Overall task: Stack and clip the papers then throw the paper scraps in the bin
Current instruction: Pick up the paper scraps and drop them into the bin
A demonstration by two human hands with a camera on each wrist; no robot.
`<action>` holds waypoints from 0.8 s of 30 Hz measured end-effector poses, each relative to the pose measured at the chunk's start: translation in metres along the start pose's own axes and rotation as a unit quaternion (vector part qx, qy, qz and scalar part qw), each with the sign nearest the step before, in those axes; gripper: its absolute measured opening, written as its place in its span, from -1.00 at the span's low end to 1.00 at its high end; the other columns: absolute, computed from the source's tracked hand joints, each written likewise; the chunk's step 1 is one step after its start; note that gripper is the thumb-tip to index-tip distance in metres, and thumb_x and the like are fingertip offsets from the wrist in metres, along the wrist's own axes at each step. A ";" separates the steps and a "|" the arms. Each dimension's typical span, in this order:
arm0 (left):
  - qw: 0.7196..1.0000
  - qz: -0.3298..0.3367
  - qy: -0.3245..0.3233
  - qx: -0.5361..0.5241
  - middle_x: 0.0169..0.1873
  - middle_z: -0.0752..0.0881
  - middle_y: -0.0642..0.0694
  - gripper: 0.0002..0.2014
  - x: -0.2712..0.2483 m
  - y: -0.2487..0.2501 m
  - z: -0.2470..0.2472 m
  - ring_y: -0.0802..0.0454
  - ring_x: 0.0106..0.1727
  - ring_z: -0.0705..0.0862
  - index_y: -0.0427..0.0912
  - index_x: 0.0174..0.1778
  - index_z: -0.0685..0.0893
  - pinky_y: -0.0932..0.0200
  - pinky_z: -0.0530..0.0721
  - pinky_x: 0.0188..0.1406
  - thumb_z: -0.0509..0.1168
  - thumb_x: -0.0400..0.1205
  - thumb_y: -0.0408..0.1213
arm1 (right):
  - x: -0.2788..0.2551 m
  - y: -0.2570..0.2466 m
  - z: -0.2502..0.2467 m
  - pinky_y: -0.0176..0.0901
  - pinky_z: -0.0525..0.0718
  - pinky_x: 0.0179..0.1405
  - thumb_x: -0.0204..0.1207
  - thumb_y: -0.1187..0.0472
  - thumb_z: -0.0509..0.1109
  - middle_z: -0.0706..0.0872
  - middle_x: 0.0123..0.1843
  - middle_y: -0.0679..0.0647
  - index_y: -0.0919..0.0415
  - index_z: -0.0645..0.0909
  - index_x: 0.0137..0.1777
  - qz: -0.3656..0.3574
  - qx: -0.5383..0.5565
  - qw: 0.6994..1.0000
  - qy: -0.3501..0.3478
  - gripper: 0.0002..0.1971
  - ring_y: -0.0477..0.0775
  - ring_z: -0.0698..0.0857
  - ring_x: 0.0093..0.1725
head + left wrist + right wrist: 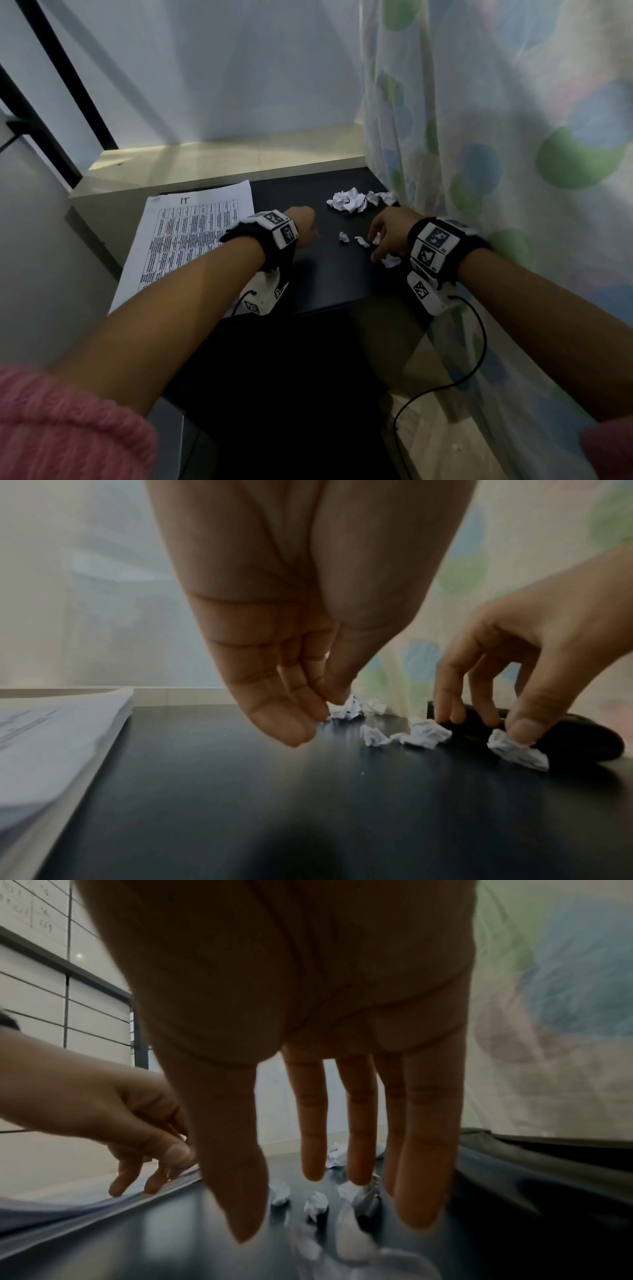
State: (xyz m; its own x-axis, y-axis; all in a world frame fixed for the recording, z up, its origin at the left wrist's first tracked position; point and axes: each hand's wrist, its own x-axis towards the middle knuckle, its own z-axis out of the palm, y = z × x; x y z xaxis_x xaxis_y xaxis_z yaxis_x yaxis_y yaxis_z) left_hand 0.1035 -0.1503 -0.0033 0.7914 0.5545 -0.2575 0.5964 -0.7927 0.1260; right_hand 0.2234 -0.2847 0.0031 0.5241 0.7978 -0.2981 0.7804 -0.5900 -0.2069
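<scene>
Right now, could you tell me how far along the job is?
Done: the papers lie in one stack on the black table; no clip shows on them. In hand: the right hand reaches open over the loose scraps, thumb touching one; the left hand is curled, apparently empty. Left: clipping, if not done, and binning every scrap, including the crumpled pile farther back.

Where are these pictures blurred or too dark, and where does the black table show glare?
Head view: dim, deep shadow under the black table. Left wrist view: paper stack blurred at its near edge, glare on the table. Right wrist view: right grip dark against the light, nearest paper scraps smeared.
</scene>
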 end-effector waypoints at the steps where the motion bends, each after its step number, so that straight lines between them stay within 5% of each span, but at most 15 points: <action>1: 1.000 0.005 -0.002 0.000 0.28 0.66 -0.34 -0.65 -0.001 -0.001 0.002 -0.28 0.29 0.64 -0.43 0.28 0.62 -0.01 0.58 0.26 0.20 0.67 -0.28 | 0.000 0.000 0.003 -0.30 0.62 -0.32 0.26 0.13 0.63 0.75 0.06 0.07 0.17 0.71 0.15 0.003 -0.013 1.000 -0.010 -0.57 0.00 0.68 -0.06; 5: 1.000 0.012 -0.005 -0.001 0.24 0.68 -0.33 -0.67 -0.007 -0.005 0.008 -0.28 0.26 0.66 -0.43 0.24 0.64 -0.01 0.59 0.23 0.19 0.67 -0.29 | 0.006 0.005 0.014 -0.07 0.78 0.05 0.29 0.29 0.58 0.84 0.03 0.15 0.25 0.78 0.00 0.013 -0.020 0.999 -0.034 -0.74 0.09 0.79 0.00; 11: 0.999 0.013 0.018 -0.029 0.21 0.70 -0.32 -0.68 -0.016 -0.015 0.002 -0.25 0.24 0.67 -0.43 0.21 0.66 0.01 0.60 0.21 0.18 0.67 -0.29 | 0.018 0.000 -0.006 -0.13 0.72 0.14 0.35 0.44 0.48 0.81 0.10 0.15 0.23 0.78 0.03 0.019 0.059 0.995 0.081 -0.74 0.10 0.77 0.10; 15: 0.998 0.014 0.031 -0.059 0.21 0.71 -0.28 -0.72 -0.026 -0.027 -0.004 -0.22 0.26 0.66 -0.36 0.18 0.69 0.05 0.57 0.25 0.18 0.67 -0.31 | 0.029 -0.006 0.007 -0.11 0.62 0.27 0.41 0.31 0.44 0.68 0.31 0.15 0.20 0.67 0.26 0.032 -0.018 0.998 0.054 -0.62 0.16 0.61 0.33; 20: 0.996 0.009 0.047 -0.076 0.19 0.73 -0.26 -0.74 -0.044 -0.050 -0.008 -0.20 0.24 0.67 -0.35 0.13 0.70 0.10 0.56 0.20 0.19 0.67 -0.31 | 0.028 -0.028 0.016 -0.18 0.62 0.10 0.57 0.34 0.17 0.72 0.21 0.20 0.24 0.68 0.26 -0.002 0.019 0.999 0.026 -0.65 0.15 0.67 0.20; 24: 0.990 0.001 0.072 -0.117 0.16 0.74 -0.26 -0.75 -0.051 -0.065 -0.013 -0.18 0.21 0.68 -0.36 0.12 0.69 0.14 0.56 0.13 0.18 0.67 -0.33 | 0.048 -0.033 0.006 -0.02 0.49 0.38 0.57 0.21 0.19 0.61 0.36 0.26 0.20 0.62 0.31 0.026 0.023 0.992 0.122 -0.65 0.28 0.58 0.33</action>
State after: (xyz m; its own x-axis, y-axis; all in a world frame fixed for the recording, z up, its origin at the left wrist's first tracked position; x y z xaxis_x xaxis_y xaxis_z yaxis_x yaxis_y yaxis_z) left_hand 0.0255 -0.1239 0.0138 0.7937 0.5966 -0.1189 0.5958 -0.7227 0.3503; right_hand 0.2203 -0.2279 -0.0100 0.6341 0.7694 -0.0765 0.7372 -0.6315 -0.2405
